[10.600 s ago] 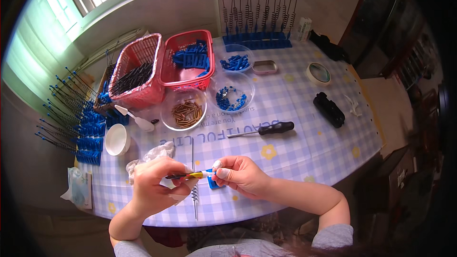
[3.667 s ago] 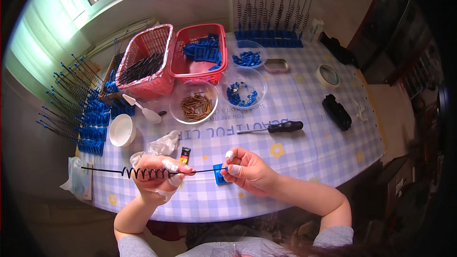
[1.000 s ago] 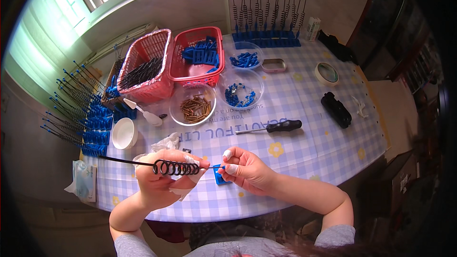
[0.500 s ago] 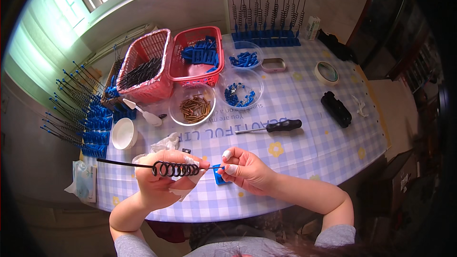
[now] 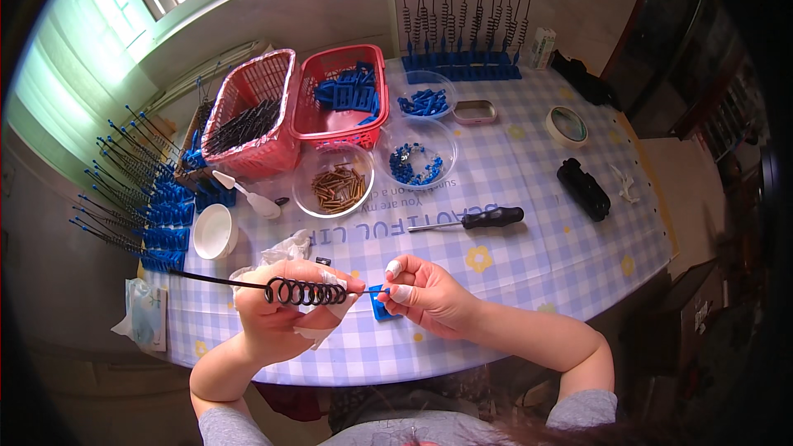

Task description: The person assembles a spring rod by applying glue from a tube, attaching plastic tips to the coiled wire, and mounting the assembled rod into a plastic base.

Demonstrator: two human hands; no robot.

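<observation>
My left hand (image 5: 285,318), wrapped at the fingers with white tape, is closed on a black coil spring (image 5: 306,291). A long straight black rod runs from the coil toward the left, past the hand. From its other end a thin tip reaches to my right hand (image 5: 429,297), whose taped thumb and forefinger pinch a tiny blue piece (image 5: 387,291) at that tip. Just behind the fingertips a flat blue plastic base (image 5: 381,306) lies on the checked tablecloth, partly hidden by my right hand.
Beyond my hands lie a black-handled screwdriver (image 5: 491,217), a bowl of brass-coloured pins (image 5: 341,187), and a bowl of small blue parts (image 5: 415,163). Red baskets (image 5: 339,125) stand farther back. Finished-looking spring stands (image 5: 169,215) crowd the left edge. A white cup (image 5: 215,231) sits near them.
The rod's far left end has tipped up slightly. Both hands keep nearly the same place and grip.
</observation>
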